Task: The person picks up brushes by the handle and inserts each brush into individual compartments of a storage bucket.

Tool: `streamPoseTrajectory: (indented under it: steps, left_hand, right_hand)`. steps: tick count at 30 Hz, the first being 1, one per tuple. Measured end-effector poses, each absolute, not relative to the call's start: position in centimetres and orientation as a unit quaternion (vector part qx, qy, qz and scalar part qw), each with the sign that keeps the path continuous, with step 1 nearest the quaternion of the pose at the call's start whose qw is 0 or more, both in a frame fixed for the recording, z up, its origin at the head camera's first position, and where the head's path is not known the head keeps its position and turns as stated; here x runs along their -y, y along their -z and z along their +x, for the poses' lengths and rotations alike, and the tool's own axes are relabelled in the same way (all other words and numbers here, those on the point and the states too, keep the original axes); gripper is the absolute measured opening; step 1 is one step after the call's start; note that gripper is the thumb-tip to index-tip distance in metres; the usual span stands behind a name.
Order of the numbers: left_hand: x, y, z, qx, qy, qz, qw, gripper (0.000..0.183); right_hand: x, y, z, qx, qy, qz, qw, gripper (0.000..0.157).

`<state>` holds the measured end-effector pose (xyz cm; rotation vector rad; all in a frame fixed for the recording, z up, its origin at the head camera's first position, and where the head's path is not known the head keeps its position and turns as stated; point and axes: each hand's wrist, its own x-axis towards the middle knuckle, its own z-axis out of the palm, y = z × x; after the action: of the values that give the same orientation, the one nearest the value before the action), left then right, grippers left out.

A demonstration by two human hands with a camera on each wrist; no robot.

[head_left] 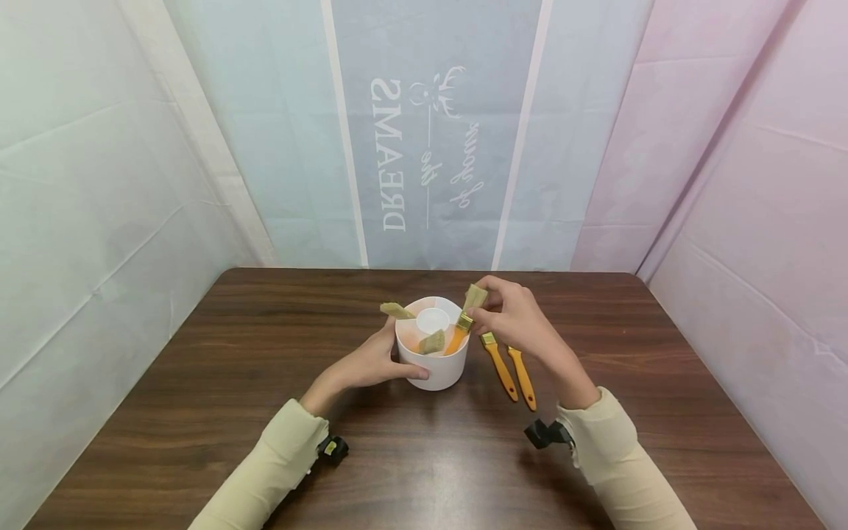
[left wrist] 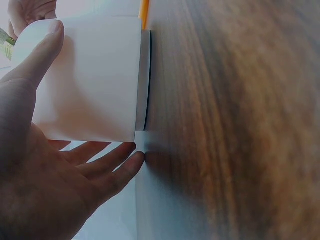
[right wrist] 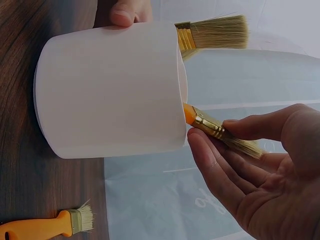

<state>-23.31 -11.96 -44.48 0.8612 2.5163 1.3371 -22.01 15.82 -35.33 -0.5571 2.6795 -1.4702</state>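
Note:
A round white divided organizer (head_left: 442,377) with a small round cup in its middle stands on the table. My left hand (head_left: 371,359) grips it from the left, thumb across the near wall, the other fingers along its side. In the right wrist view, my right hand (right wrist: 260,160) pinches a paintbrush (right wrist: 207,123) around its metal band and bristles. That brush points bristles up, its orange handle down inside the organizer's right side. Two more paintbrushes stand in the organizer, one leaning left (head_left: 396,310) and one at the near side (head_left: 432,341); their handles are mostly hidden.
Two orange-handled paintbrushes, a left one (head_left: 502,372) and a right one (head_left: 523,381), lie on the dark wooden table (head_left: 199,412) just right of the organizer, under my right wrist. A printed fabric backdrop (head_left: 430,243) rises behind the table's far edge.

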Motion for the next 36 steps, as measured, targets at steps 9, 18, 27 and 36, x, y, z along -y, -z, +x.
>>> streamPoseTrajectory:
  steps: [9, 18, 27, 36]
  left_hand:
    - [11.95, 44.54, -23.47, -0.847, -0.441, 0.286, 0.083, 0.114]
    - [11.87, 44.52, -23.45, -0.845, -0.445, 0.281, 0.090, 0.112]
    - [11.92, 44.56, -23.47, -0.846, -0.444, 0.280, 0.093, 0.113]
    - [12.10, 44.63, -23.28, -0.846, -0.447, 0.277, 0.090, 0.112]
  right_hand:
    - [-15.81, 35.28, -21.97, -0.855, 0.485, -0.181, 0.030, 0.025]
    - [-15.84, 35.28, -21.92, -0.874, 0.450, -0.183, 0.016, 0.022]
    - [-15.90, 35.64, -21.97, -0.878, 0.436, -0.197, 0.009, 0.017]
    - [-15.74, 35.57, -21.88, -0.877, 0.436, -0.199, 0.012, 0.015]
